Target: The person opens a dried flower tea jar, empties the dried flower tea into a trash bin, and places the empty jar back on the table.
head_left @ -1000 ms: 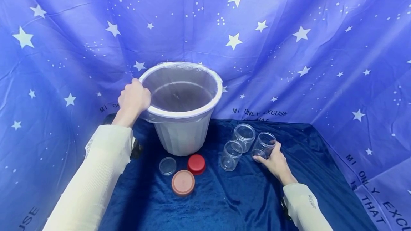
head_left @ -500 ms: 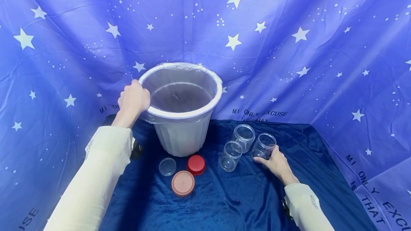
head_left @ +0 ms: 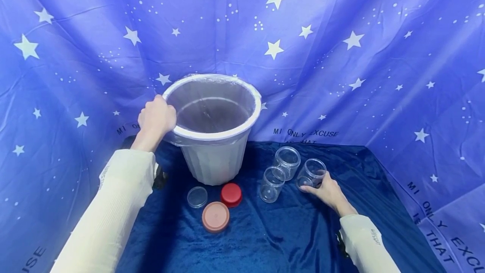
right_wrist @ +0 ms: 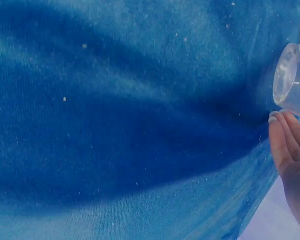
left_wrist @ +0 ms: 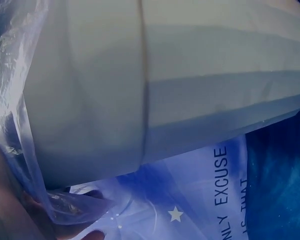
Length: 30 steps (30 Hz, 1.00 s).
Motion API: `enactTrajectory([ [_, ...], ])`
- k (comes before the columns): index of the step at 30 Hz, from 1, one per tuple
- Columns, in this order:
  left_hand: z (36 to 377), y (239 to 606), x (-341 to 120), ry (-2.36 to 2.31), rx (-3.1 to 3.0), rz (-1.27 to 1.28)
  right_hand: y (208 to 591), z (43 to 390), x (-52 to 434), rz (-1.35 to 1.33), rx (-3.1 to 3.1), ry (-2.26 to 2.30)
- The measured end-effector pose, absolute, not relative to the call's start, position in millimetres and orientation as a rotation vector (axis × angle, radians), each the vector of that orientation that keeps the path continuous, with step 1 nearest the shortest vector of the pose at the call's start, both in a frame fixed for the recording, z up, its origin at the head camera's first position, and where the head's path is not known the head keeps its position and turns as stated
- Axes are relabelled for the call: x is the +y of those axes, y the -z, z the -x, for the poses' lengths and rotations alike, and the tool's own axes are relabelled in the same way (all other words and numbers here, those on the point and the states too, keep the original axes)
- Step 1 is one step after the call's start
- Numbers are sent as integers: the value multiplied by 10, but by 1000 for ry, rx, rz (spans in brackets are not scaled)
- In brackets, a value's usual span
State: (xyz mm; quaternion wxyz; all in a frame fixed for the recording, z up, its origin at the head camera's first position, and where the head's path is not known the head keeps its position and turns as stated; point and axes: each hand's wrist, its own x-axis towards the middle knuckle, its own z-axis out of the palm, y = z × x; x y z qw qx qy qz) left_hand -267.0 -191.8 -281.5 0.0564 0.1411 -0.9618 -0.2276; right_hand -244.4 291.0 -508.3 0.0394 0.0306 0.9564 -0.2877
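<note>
My left hand (head_left: 157, 115) grips the rim of a white trash can (head_left: 214, 161); its clear plastic liner (left_wrist: 20, 90) bunches by the hand in the left wrist view. On the blue cloth at right stands a clear jar (head_left: 311, 173) with no lid. Beside it is my right hand (head_left: 330, 194), thumb along the jar's near side and fingers at its right. Straight fingers (right_wrist: 285, 137) show right at the jar's base in the right wrist view. Two more clear jars, one behind (head_left: 288, 162) and one in front (head_left: 272, 184), stand just to the left.
Before the trash can lie a clear lid (head_left: 197, 197), a red lid (head_left: 231, 195) and a pinkish-orange lid (head_left: 216, 217). Dark blue velvet cloth (head_left: 250, 243) covers the table. A blue-purple star-print curtain (head_left: 322, 75) hangs behind and at both sides.
My right hand has slid a little right and toward me, its fingers loosening from round the jar. The jar has hardly moved. My left hand and the trash can have stayed put.
</note>
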Motion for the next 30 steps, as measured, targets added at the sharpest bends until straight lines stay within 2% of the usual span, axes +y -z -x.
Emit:
enactTrajectory([
  [11, 2653, 2847, -1946, 758, -2852, -417, 4999, 2421, 2954, -2, 2876, 896],
  [30, 2630, 2992, -2011, 1349, -2596, -442, 4830, 2408, 3014, 41, 2797, 939],
])
